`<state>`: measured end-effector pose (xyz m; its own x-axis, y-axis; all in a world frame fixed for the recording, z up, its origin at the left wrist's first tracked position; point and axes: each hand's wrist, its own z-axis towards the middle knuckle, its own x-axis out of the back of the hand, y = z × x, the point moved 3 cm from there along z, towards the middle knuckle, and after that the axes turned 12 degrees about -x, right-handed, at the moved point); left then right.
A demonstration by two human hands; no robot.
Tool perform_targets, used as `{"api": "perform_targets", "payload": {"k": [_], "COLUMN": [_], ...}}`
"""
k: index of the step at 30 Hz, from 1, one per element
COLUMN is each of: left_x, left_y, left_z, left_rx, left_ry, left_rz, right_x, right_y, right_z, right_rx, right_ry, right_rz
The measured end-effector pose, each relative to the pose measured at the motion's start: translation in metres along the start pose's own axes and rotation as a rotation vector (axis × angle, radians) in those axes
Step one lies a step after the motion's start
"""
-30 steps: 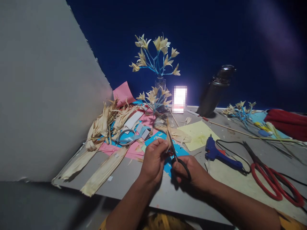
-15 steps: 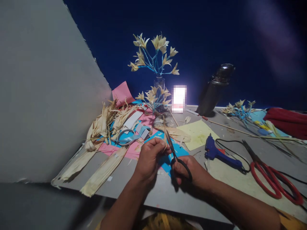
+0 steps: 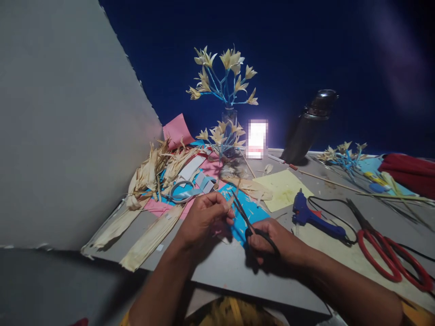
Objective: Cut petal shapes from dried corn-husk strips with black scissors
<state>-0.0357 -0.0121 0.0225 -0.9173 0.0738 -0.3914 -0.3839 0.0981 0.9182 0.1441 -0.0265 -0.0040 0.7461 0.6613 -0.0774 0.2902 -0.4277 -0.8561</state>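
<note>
Pinched between the thumb and fingers of my left hand (image 3: 205, 219) is a thin strip (image 3: 230, 202), held up over the blue sheet (image 3: 254, 211) and its pale scraps, while my right hand (image 3: 268, 237) is closed around the handles of the scissors (image 3: 245, 214), their blades slightly apart beside the strip. Beyond, the glass vase (image 3: 229, 117) holds pale flowers (image 3: 229, 59) on blue stems, spreading above its neck. Right of it stands a capped flask (image 3: 306, 133), whose contents I cannot tell.
</note>
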Motion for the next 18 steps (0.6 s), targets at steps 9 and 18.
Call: {"api": "perform_targets", "payload": {"k": [9,18], "left_x": [-0.0008,0.002], "left_y": [0.0052,0.0066], "left_z": [-0.0013,-0.002], "left_rx": [0.079,0.059], "left_ry": [-0.112,-0.132], "left_rz": [-0.006,0.033], "right_x": [0.0067,0.0042], "right_y": [0.0016,-0.0044], "right_z": [0.0011,0.0007], "right_rx": [-0.018,0.09], "right_ry": [0.075,0.165], "right_rz": [0.007,0.116]}}
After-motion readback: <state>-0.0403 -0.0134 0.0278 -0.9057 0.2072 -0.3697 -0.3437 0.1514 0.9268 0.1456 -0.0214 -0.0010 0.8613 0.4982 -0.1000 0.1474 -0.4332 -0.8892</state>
